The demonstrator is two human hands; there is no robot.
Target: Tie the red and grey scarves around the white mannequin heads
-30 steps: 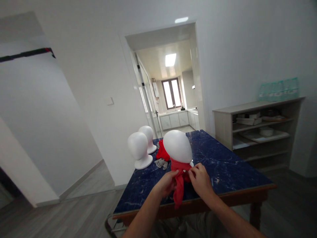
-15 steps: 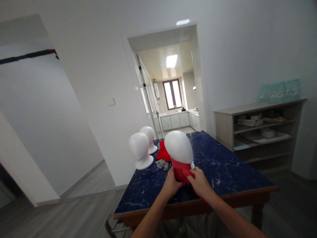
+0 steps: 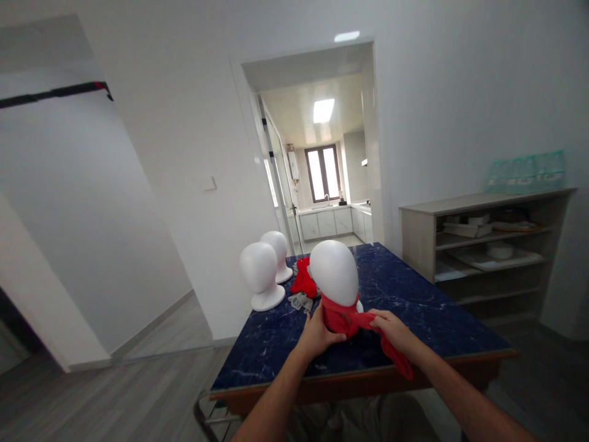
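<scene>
A white foam mannequin head [image 3: 335, 270] stands near the front of the blue table, with a red scarf [image 3: 339, 319] wrapped around its neck. My left hand [image 3: 316, 336] is curled against the left side of the wrapped neck, its thumb across the front of the cloth. On the other side, my right hand [image 3: 391, 326] grips a stretch of the scarf pulled out to the right. The loose end hangs below that hand toward the table's front edge. Behind to the left lie a bright red cloth [image 3: 304, 279] and a crumpled grey cloth [image 3: 301, 301].
Two more white foam heads [image 3: 260, 270] stand at the left edge of the dark blue marbled table [image 3: 414, 307]. A shelf unit [image 3: 418, 242] with bottles [image 3: 527, 172] on top is against the right wall. A doorway opens to a kitchen behind.
My right hand has moved away from the neck to the right, drawing the scarf out taut. The loose end now shows. My left hand stays at the neck.
</scene>
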